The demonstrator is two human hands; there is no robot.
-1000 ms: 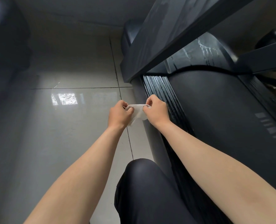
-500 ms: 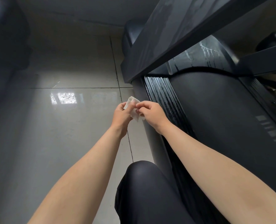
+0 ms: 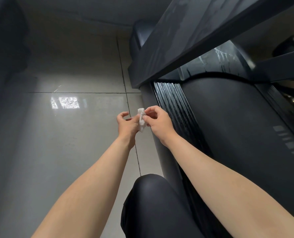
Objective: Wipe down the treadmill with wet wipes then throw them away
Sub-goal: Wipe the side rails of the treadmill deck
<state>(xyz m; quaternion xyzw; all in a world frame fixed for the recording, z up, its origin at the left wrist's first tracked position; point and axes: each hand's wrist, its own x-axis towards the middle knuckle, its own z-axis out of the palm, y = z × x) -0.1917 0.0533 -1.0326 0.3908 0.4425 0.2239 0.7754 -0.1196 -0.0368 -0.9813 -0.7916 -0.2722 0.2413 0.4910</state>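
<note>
Head view shows the wet wipe [image 3: 141, 121], stretched between both hands a second ago, now folded small and pinched by the right hand [image 3: 158, 122], the left hand [image 3: 125, 125] loosened beside it, near the treadmill [image 3: 228, 117], so wiping can probably resume.

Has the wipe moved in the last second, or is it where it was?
Yes. The wet wipe has gathered leftward, away from the ribbed side rail toward the floor grout line, into a narrow fold.
</note>
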